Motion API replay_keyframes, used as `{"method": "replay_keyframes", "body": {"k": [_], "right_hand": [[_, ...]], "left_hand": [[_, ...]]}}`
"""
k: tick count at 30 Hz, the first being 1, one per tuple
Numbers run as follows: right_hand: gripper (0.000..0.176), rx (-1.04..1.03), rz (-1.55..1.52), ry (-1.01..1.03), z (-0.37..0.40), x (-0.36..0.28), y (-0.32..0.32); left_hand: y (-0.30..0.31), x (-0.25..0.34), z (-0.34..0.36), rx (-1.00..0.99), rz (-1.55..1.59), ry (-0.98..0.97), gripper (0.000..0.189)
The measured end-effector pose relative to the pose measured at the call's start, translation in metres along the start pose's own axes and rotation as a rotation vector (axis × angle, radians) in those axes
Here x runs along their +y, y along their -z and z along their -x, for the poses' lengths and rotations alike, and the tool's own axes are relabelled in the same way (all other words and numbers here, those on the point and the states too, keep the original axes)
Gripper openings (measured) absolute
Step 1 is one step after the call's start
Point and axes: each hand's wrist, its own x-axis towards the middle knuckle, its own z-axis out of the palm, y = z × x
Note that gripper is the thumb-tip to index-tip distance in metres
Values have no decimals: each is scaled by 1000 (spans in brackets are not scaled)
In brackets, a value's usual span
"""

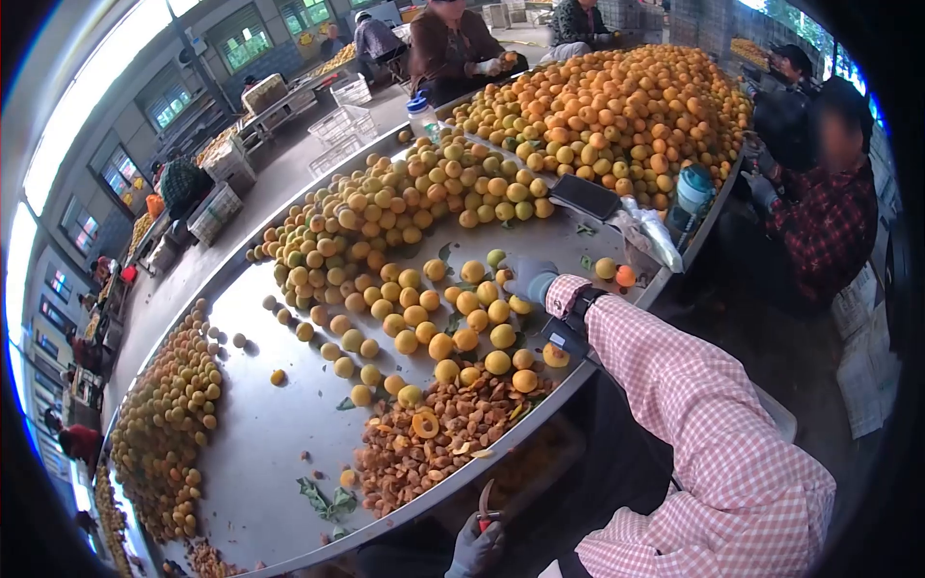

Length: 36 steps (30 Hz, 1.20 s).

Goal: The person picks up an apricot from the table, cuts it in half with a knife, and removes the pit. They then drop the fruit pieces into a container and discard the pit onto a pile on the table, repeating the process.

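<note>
My right hand, in a grey glove, reaches over the steel table among loose yellow-orange apricots. Its fingers are stretched out, and the fingertips touch or nearly touch one apricot; the palm side is hidden. Low at the table's near edge, my left hand, also gloved, is closed on a curved knife with a red handle, blade pointing up. Between the two hands lies a heap of brown apricot pits, with a cut apricot half on it.
Large apricot heaps cover the table's far end, with another heap at left. A phone, plastic bag and teal-lidded bottle lie along the right side. A co-worker sits at right; crates stand behind.
</note>
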Motion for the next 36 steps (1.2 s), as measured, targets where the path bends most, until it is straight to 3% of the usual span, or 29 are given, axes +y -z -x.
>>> {"method": "replay_keyframes", "body": {"k": [1,6,10,12,13,14,16,18,20,22,25,27,29,30,33,36], "right_hand": [[33,-17,103,24,-5,-2,-5],[34,-31,82,-68,-20,-14,-21],[36,138,135,29,2,-18,-12],[43,339,-169,207,24,-15,-8],[44,234,-452,224,34,-8,-9],[44,235,-449,222,50,-3,-13],[43,-107,-1120,69,100,-13,-7],[42,-314,-1161,76,159,-25,12],[40,-674,-1505,3,204,-19,-1],[36,-956,-1669,-246,253,-26,-11],[36,-1142,-1491,-344,292,-44,-35],[35,-1266,-1354,-371,311,-61,-56],[39,-1161,-1099,-330,323,-77,-73],[39,-1214,-1079,-312,328,-91,-80],[42,-1294,-873,-107,327,-150,-93],[53,-1398,-1069,222,347,-253,-113]], "left_hand": [[0,-2,0,14,-14,6,20],[-4,0,-1,54,-42,-16,20],[-10,8,-3,28,-71,-4,19],[-8,4,-5,14,-36,-51,20],[-6,6,-3,8,-37,-45,20],[-2,13,0,-27,-53,21,22],[-9,20,4,-52,-55,72,24],[-4,17,5,-88,11,37,28],[-8,25,12,-87,22,-2,33],[-7,32,26,-37,63,-65,36],[-2,39,67,-78,241,-239,38],[3,35,103,5,328,-341,42],[13,18,139,74,385,-425,44],[19,9,156,76,379,-464,43],[19,-12,201,163,462,-544,44],[19,-38,225,171,623,-653,44]]}}
